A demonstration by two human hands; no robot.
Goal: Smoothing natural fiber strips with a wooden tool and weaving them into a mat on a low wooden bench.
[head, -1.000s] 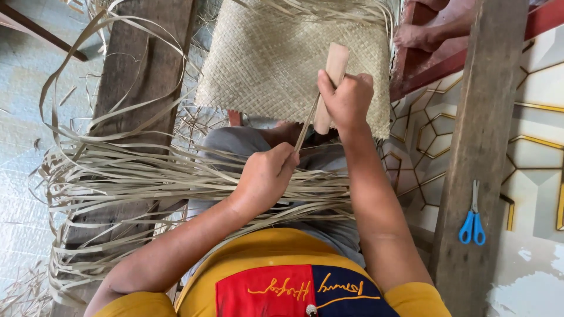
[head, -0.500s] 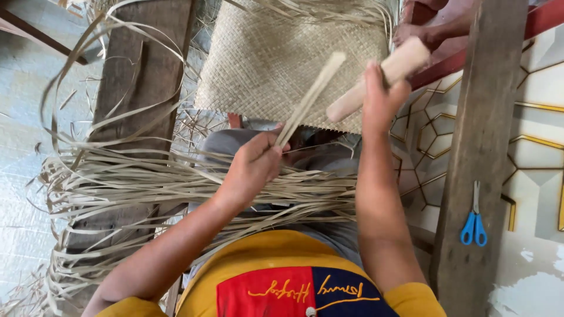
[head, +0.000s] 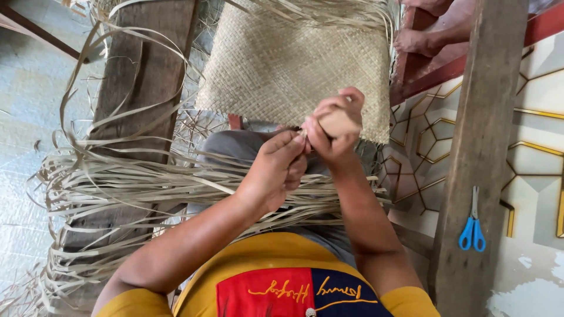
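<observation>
Across the lap, loose straw strips (head: 117,188) lie unwoven; left hand (head: 276,170) pinches a strip end, right hand (head: 335,126) closes around a wooden tool (head: 339,123), beyond them the woven mat (head: 288,64) looks largely finished.

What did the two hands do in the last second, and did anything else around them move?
The right hand, which had swung the wooden tool up and out to the right, pulled it back down close to the left hand. The pale strip it drew out long is now gathered between the hands. The woven mat, loose strips and blue scissors stayed put.
</observation>
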